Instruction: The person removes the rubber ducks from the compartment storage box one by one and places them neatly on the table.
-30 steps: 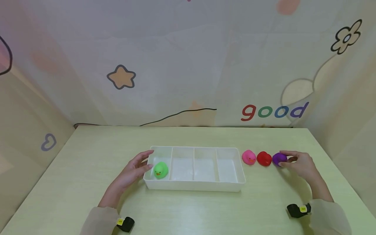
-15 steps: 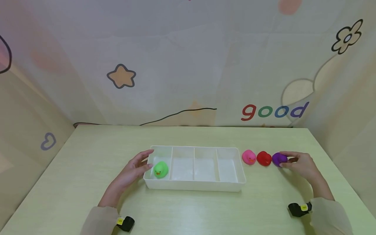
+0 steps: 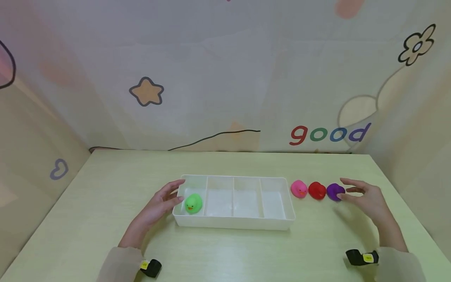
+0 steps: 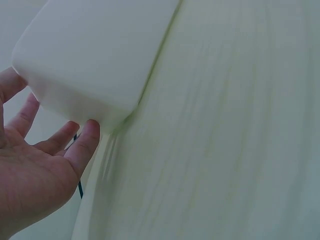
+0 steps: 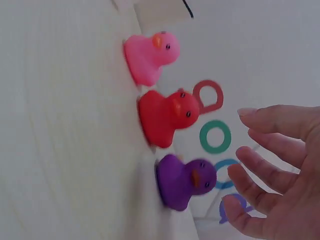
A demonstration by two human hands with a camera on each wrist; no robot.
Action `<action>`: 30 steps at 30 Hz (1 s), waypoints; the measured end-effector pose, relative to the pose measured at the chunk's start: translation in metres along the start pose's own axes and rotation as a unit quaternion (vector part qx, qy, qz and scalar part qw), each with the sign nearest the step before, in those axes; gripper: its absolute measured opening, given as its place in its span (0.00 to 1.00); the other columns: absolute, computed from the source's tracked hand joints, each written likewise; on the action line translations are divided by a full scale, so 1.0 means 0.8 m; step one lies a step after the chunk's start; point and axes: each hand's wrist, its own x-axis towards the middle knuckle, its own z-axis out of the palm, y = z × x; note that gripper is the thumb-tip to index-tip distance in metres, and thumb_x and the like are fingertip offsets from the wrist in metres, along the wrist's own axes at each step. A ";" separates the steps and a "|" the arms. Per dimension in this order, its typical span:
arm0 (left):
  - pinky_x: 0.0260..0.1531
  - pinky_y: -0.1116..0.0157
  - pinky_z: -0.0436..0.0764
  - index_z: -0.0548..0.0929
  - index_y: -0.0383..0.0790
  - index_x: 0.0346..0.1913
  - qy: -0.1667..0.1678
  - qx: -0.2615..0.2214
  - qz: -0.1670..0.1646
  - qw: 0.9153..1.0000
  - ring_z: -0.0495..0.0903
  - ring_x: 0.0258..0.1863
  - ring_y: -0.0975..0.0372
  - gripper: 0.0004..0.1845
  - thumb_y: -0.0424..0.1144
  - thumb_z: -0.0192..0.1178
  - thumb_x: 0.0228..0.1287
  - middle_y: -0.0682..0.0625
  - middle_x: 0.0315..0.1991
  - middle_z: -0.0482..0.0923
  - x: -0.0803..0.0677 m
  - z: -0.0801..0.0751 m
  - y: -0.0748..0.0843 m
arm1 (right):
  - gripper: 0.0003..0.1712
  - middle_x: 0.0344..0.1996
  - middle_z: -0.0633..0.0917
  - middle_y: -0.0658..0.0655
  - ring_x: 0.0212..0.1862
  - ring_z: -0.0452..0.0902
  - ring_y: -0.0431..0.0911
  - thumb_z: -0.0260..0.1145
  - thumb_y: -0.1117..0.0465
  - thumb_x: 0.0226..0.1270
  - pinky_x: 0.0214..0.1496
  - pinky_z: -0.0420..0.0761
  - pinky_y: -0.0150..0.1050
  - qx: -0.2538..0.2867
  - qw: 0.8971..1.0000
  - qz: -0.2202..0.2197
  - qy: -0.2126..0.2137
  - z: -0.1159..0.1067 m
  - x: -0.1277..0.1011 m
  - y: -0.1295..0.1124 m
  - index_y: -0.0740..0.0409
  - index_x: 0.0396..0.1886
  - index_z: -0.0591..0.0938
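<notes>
right of frame centre, the right hand (image 3: 366,197) is released, fingers spread just beside the purple duck (image 3: 334,191) on the desk (image 3: 225,254), not touching it. the left hand (image 3: 158,205), fingers straight, rests against the left end of the white tray (image 3: 234,223), which holds a green duck (image 3: 193,203).

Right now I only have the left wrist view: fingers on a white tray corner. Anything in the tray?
Observer: One green duck, in the leftmost compartment of the tray.
Operator: Where's the right hand?
Observer: The right hand is open beside a purple duck. The right wrist view shows a gap between the fingers and the duck.
Operator: Any other ducks?
Observer: A pink duck and a red duck stand in a row between the tray and the purple duck.
</notes>
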 end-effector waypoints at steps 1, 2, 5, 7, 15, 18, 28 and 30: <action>0.57 0.48 0.65 0.60 0.46 0.66 0.001 0.000 0.000 1.000 0.59 0.63 0.45 0.30 0.41 0.56 0.63 0.41 0.67 0.54 -0.001 0.000 0.001 | 0.34 0.55 0.71 0.71 0.49 0.69 0.55 0.65 0.52 0.59 0.39 0.72 0.36 0.001 1.000 -0.016 0.002 0.002 -0.001 -0.008 0.67 0.60 0.69; 0.57 0.47 0.64 0.60 0.46 0.67 0.001 0.001 0.000 1.000 0.58 0.63 0.45 0.30 0.41 0.56 0.63 0.40 0.67 0.54 -0.001 -0.001 0.001 | 0.33 0.54 0.71 0.71 0.49 0.70 0.55 0.65 0.54 0.59 0.39 0.73 0.34 0.002 0.999 -0.032 0.002 0.005 -0.002 -0.016 0.67 0.60 0.69; 0.58 0.46 0.62 0.60 0.47 0.67 0.000 -0.001 -0.003 1.000 0.56 0.65 0.45 0.30 0.42 0.56 0.63 0.41 0.68 0.53 -0.002 -0.001 0.002 | 0.30 0.52 0.74 0.69 0.47 0.72 0.56 0.66 0.57 0.58 0.39 0.74 0.24 0.010 0.998 -0.069 -0.002 0.017 -0.005 -0.042 0.66 0.58 0.71; 0.58 0.46 0.62 0.60 0.46 0.67 0.000 -0.002 -0.004 1.000 0.56 0.65 0.45 0.30 0.42 0.56 0.63 0.40 0.68 0.53 -0.001 -0.001 0.002 | 0.29 0.51 0.75 0.69 0.46 0.73 0.58 0.67 0.60 0.58 0.38 0.74 0.21 0.026 0.996 -0.088 -0.009 0.026 -0.005 -0.060 0.66 0.57 0.72; 0.58 0.46 0.62 0.60 0.46 0.67 0.000 -0.001 0.000 1.000 0.57 0.64 0.44 0.30 0.41 0.56 0.63 0.40 0.68 0.51 0.002 -0.002 -0.002 | 0.26 0.49 0.77 0.65 0.48 0.74 0.58 0.68 0.65 0.55 0.43 0.79 0.35 0.086 0.985 -0.137 -0.067 0.073 0.000 -0.127 0.66 0.55 0.75; 0.58 0.45 0.61 0.60 0.46 0.67 0.001 0.000 0.000 1.000 0.56 0.65 0.44 0.30 0.41 0.56 0.63 0.40 0.68 0.51 0.002 -0.001 -0.003 | 0.25 0.48 0.78 0.66 0.48 0.74 0.58 0.68 0.66 0.54 0.47 0.78 0.46 0.103 0.977 -0.164 -0.089 0.091 0.002 -0.152 0.66 0.53 0.76; 0.58 0.45 0.61 0.60 0.46 0.67 0.001 0.002 0.003 1.000 0.56 0.65 0.43 0.30 0.40 0.56 0.63 0.40 0.68 0.51 0.001 0.000 -0.002 | 0.24 0.46 0.79 0.64 0.46 0.75 0.57 0.68 0.68 0.53 0.49 0.76 0.51 0.120 0.953 -0.233 -0.152 0.153 0.007 -0.221 0.65 0.52 0.77; 0.58 0.45 0.61 0.60 0.46 0.67 0.001 0.003 0.003 1.000 0.55 0.65 0.43 0.30 0.40 0.56 0.63 0.40 0.68 0.51 0.002 0.000 -0.002 | 0.24 0.46 0.80 0.63 0.46 0.75 0.56 0.68 0.68 0.53 0.49 0.76 0.50 0.125 0.947 -0.247 -0.161 0.163 0.006 -0.233 0.65 0.52 0.77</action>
